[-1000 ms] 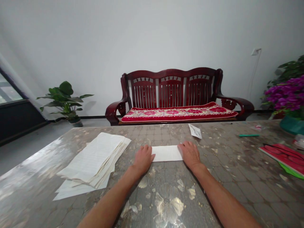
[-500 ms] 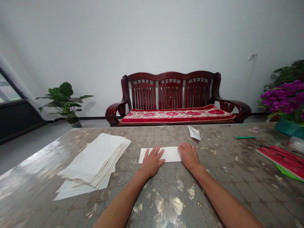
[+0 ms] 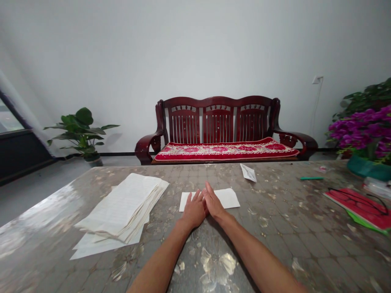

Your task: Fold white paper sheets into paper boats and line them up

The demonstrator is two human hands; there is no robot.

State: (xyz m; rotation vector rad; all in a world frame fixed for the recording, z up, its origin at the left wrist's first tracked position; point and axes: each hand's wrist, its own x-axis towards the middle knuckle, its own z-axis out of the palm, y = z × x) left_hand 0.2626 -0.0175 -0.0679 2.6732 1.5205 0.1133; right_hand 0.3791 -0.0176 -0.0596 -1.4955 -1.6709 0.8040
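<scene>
A folded strip of white paper [image 3: 228, 198] lies crosswise on the patterned table [image 3: 214, 248]. My left hand [image 3: 194, 209] rests on the left half of the strip, its fingers spread and pointing away. Beside it, touching it, my right hand [image 3: 213, 201] stands on its edge over the middle of the strip, with its fingers stretched out. Neither hand grips anything. The right end of the strip shows uncovered.
At left lies a stack of white sheets [image 3: 122, 207]. A small folded paper [image 3: 248, 173] sits beyond the strip. A green pen [image 3: 311, 178], a red book [image 3: 351, 203] with glasses and a flower pot [image 3: 368, 167] are at right.
My right hand has moved left from the right end of the strip to its middle, against my left hand, and has turned onto its edge. My left hand has stayed on the paper.
</scene>
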